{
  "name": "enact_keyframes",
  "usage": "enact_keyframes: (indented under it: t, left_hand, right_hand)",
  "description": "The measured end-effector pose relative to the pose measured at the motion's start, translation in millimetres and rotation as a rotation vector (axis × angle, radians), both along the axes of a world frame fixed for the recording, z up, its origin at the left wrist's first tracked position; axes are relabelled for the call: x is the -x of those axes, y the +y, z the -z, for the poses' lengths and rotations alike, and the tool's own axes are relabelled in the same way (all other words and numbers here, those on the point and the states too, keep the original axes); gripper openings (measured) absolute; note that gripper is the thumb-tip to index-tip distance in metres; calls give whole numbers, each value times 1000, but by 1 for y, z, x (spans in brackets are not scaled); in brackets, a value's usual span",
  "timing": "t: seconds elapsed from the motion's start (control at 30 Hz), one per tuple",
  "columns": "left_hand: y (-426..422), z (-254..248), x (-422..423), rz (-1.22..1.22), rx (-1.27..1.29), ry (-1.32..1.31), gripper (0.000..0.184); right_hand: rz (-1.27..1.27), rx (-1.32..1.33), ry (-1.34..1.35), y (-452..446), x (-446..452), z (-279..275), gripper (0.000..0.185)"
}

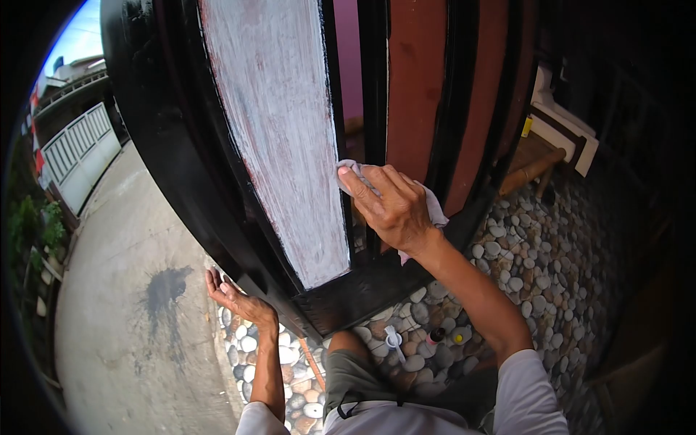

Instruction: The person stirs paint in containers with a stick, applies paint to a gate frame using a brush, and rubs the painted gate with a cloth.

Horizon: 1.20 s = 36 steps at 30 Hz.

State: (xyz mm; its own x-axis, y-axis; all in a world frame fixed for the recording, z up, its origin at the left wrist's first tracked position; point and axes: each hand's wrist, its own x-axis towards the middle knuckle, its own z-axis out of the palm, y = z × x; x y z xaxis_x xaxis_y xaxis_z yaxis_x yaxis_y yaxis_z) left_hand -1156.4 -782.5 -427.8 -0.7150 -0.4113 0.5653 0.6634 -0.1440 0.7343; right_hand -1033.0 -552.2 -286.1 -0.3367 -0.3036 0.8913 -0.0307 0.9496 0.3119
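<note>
A barred white gate edges rough grey concrete with a dark splatter. The left hand, fingers loosely bent and holding nothing, is beside the glossy black frame; contact is unclear. Well apart from it, the right hand grips a crumpled pale cloth at the right edge of the tapering, streaky white panel. Smooth reddish-brown slats and rounded pebbles follow.
</note>
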Motion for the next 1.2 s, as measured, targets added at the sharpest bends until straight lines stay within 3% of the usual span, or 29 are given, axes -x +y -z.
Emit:
enact_keyframes:
  t: [0.03,0.1,0.27,0.43,0.5,0.57,0.63,0.8,0.97,1.1,1.17,1.2]
  left_hand:
    - [1,5,3,0,-2,-4,55]
    - [3,12,7,38,-88,-56,54]
    - [0,9,18,56,-109,-23,52]
    - [-8,-1,47,-10,-104,-9,51]
    - [-10,0,56,-31,-103,-38,52]
    - [-13,7,67,-88,-11,-71,54]
    - [-18,13,83,-49,-49,-106,54]
    - [-16,1,86,27,-122,-288,57]
    - [-8,-7,75,-113,-8,-280,56]
    - [-10,7,88,-377,300,-167,56]
    - [-6,-2,82,-164,-1,-220,54]
    - [-8,1,83,-167,6,-227,54]
  right_hand:
    - [0,-2,-4,-1,-1,7,42]
    - [-16,23,-10,-1,-1,19,62]
    - [-23,51,90,-1,8,-9,51]
    - [17,25,-15,0,2,28,53]
    - [-53,48,-42,-1,2,45,41]
    - [-44,75,-52,0,2,42,41]
    - [-57,92,61,1,8,23,52]
    - [-71,95,-12,-1,5,37,41]
    - [-60,169,-152,-4,-5,94,49]
    - [-87,187,-18,-2,3,62,56]
    - [-105,134,43,-1,6,39,40]
    - [-106,140,35,-2,6,42,40]
